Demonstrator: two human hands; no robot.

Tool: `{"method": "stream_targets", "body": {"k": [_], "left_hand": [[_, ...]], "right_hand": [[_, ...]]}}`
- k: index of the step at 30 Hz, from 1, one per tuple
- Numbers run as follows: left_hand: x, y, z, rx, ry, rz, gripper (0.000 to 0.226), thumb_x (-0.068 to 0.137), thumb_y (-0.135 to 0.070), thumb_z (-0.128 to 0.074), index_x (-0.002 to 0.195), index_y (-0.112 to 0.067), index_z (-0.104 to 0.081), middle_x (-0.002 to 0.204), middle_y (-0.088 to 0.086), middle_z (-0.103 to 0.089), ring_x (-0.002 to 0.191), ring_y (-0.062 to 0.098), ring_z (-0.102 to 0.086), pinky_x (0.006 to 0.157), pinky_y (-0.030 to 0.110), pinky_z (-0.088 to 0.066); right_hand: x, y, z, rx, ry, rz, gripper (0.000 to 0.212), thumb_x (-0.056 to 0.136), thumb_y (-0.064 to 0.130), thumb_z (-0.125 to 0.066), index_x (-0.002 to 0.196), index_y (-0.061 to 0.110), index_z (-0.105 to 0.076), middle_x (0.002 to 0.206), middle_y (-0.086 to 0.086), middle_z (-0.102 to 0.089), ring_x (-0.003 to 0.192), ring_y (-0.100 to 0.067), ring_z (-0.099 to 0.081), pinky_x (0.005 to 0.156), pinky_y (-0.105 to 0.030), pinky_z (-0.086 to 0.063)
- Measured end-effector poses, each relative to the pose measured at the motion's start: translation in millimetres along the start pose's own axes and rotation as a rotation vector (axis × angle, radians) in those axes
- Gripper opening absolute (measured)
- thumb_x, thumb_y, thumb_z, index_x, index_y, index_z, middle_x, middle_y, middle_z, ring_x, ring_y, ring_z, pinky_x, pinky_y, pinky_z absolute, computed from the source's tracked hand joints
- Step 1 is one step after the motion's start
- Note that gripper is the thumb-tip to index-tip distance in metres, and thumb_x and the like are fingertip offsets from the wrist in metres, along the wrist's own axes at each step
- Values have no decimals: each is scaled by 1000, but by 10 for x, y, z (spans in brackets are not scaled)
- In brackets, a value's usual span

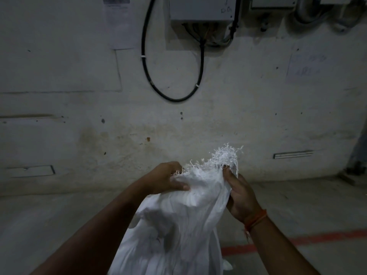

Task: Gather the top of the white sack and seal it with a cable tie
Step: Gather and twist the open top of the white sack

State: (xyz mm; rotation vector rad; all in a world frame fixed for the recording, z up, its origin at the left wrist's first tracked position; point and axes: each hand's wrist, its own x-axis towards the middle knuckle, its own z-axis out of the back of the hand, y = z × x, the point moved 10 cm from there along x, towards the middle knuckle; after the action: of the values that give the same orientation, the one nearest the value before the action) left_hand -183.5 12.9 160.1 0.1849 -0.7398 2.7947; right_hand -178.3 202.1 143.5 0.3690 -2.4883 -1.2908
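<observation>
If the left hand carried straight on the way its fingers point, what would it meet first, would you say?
Its fingers point right, into the white sack that the left hand already holds; beyond the gathered top, probably the right hand.

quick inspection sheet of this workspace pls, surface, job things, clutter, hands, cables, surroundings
surface: grey concrete floor with a red painted line.
job's things: white sack upright, its frayed top edge partly bunched; no cable tie seen.
clutter: nothing seen.
grippers: left hand has a grip on the sack top at its left side; right hand has a grip at its right side, with an orange thread band on that wrist.
cables: black cable loops down the wall from a grey box, held with small white ties; more cables at upper right.
surroundings: stained whitish wall with paper notices, dim light.
</observation>
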Motion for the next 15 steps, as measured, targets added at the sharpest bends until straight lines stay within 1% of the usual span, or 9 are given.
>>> {"method": "stream_targets", "body": {"k": [1, 2, 4, 6, 8, 10, 12, 14, 15], "left_hand": [[-11, 11, 59, -24, -45, -11, 40, 79, -51, -80, 105, -25, -64, 104, -11, -63, 96, 8, -62, 82, 24, -50], [-29, 32, 101, -49, -76, -19, 38, 82, -51, -78, 106, -24, -65, 106, -11, -66, 97, 8, -64, 84, 25, -51], [-56, 71, 146, -81, -99, -30, 30, 88, -49, -71, 107, -26, -68, 103, -11, -71, 95, 5, -67, 84, 24, -52], [-58, 105, 187, -60, -132, -31, 22, 92, -47, -67, 98, -26, -64, 92, -6, -70, 83, 6, -66, 74, 21, -49], [-32, 113, 262, -17, -204, -36, 23, 94, -46, -65, 93, -25, -59, 84, -1, -67, 73, 7, -60, 64, 20, -44], [11, 113, 334, 76, -301, -40, 22, 95, -48, -61, 96, -26, -58, 85, 2, -63, 75, 12, -57, 63, 27, -41], [58, 66, 372, 135, -393, -52, 24, 95, -52, -58, 101, -28, -59, 86, 2, -58, 78, 16, -54, 66, 29, -38], [95, -70, 353, 121, -448, -109, 29, 94, -57, -52, 99, -30, -58, 82, 0, -56, 76, 16, -54, 68, 30, -39], [104, -142, 330, 101, -467, -143, 30, 94, -59, -48, 97, -30, -57, 80, -2, -55, 74, 17, -54, 67, 30, -40]], "right_hand": [[-2, 20, 14, 7, -6, 6, 41, 104, 19, -40, 98, 12, -80, 110, -16, -75, 104, -28, -72, 84, -36, -61], [0, 36, 42, 11, -14, 16, 38, 103, 20, -42, 101, 10, -78, 112, -17, -75, 105, -29, -72, 84, -37, -61], [5, 63, 114, 10, -25, 37, 33, 101, 21, -45, 105, 6, -75, 113, -19, -74, 107, -31, -70, 87, -38, -60], [19, 61, 193, -8, -37, 57, 31, 101, 18, -47, 105, 5, -75, 112, -20, -73, 106, -30, -71, 90, -39, -59], [49, 45, 295, -58, -68, 99, 28, 101, 15, -49, 105, 5, -75, 113, -21, -73, 107, -31, -71, 92, -40, -58], [69, 31, 443, -140, -167, 160, 24, 100, 14, -52, 104, 6, -75, 108, -18, -75, 101, -29, -72, 86, -39, -59], [83, 17, 643, -250, -335, 222, 22, 101, 13, -53, 102, 6, -73, 99, -15, -76, 91, -28, -72, 79, -37, -59], [100, -18, 800, -373, -514, 258, 20, 100, 13, -53, 92, 8, -71, 88, -13, -73, 82, -28, -69, 75, -36, -55], [108, -34, 823, -427, -580, 257, 19, 98, 16, -54, 88, 10, -69, 84, -11, -71, 81, -29, -68, 74, -37, -53]]}}
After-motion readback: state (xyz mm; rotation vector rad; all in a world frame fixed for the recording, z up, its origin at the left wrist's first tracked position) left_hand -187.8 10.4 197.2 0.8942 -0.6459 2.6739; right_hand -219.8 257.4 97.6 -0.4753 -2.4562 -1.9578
